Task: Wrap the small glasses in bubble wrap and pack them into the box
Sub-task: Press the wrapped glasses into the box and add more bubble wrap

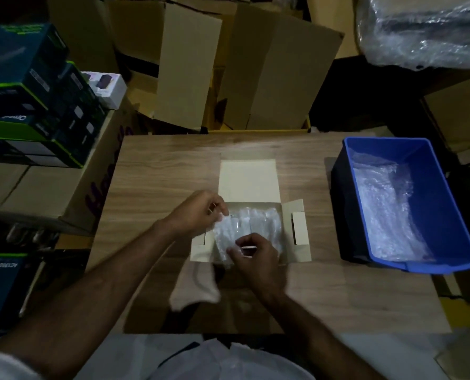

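- Head view: one wooden table [151, 171] fills the middle of the frame.
- One small cardboard box [248, 185] sits open in the middle of the table, with its lid flap lying flat toward the top of the frame.
- Bubble-wrapped bundles [258, 220] lie inside the box. They look like about three, but the picture is too blurry to count them well, and the glasses inside the wrap cannot be seen.
- The left hand [198, 212] is at the left side of the box. Its fingers are curled and pinch the top edge of the wrap.
- The right hand [255, 256] is at the near edge of the box. Its fingers are bent and grip the bottom end of the same wrapped bundle [224, 237].
- One blue bin [431, 171] sits at the right side of the frame, on the table. It has loose bubble wrap [384, 212] inside.
- Dark boxes with green edges [33, 94] are stacked at the upper left.
- Tall brown cartons [190, 67] stand along the top of the frame.
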The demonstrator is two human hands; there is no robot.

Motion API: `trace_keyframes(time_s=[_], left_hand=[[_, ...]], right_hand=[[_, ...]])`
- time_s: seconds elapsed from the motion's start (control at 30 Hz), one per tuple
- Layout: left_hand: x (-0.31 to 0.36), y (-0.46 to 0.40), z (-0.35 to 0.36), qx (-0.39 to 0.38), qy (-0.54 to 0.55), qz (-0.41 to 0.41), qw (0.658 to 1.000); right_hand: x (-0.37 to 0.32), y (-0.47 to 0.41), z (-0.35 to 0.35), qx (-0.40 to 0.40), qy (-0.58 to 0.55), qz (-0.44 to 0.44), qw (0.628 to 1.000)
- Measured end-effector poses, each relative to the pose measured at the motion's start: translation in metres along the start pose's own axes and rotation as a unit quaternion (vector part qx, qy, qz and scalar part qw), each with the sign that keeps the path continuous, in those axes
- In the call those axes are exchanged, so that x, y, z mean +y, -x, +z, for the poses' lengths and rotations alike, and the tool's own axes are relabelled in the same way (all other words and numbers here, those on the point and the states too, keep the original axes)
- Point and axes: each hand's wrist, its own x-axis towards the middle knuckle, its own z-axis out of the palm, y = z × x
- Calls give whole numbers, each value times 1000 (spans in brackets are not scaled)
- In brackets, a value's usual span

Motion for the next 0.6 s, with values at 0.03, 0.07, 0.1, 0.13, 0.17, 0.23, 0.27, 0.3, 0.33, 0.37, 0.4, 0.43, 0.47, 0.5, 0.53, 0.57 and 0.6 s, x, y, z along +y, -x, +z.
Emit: trace_keyframes(time_s=[0.03, 0.07, 0.1, 0.13, 0.17, 0.23, 0.27, 0.3, 0.33, 0.37, 0.4, 0.43, 0.47, 0.5, 0.53, 0.57, 0.6], left_hand=[[-2, -8, 1, -6, -39, 23, 999], [-4, -14, 3, -13, -78, 39, 996], [-7, -20, 4, -18, -117, 47, 992], [-8, -23, 5, -22, -148, 52, 987], [-8, -27, 7, -22, -172, 61, 983], [-8, -32, 12, -22, -227, 89, 970], [-5, -34, 14, -26, -261, 97, 960], [-4, -35, 15, -30, -290, 103, 951], [-4, -36, 17, -33, -312, 101, 944], [-4, -35, 18, -38, -322, 95, 941], [-6, -33, 18, -46, -327, 87, 940], [-9, -31, 19, -55, -333, 84, 937], [-11, -28, 19, -67, -341, 84, 934], [-13, -25, 19, -78, -346, 86, 931], [-15, -23, 17, -88, -346, 88, 930], [-16, -21, 14, -96, -343, 91, 930], [-17, -19, 11, -106, -338, 92, 930]], right_hand=[[1, -3, 6, 2, 12, -2, 1000], [3, -6, 12, 2, 25, 0, 1000], [5, -8, 18, -1, 36, 4, 999], [6, -9, 23, -4, 49, 5, 999], [6, -9, 27, 0, 68, -8, 998], [10, -10, 34, 6, 119, -56, 991], [10, -10, 36, -9, 150, -75, 986], [8, -10, 36, -32, 181, -84, 979], [7, -10, 36, -51, 210, -84, 973], [4, -10, 35, -63, 232, -81, 967], [4, -9, 34, -71, 248, -82, 963], [3, -8, 33, -77, 258, -86, 959], [4, -8, 32, -87, 262, -89, 957], [5, -7, 31, -100, 258, -85, 957], [4, -6, 29, -109, 246, -76, 960], [4, -7, 28, -108, 230, -61, 965], [3, -7, 26, -95, 213, -49, 971]])
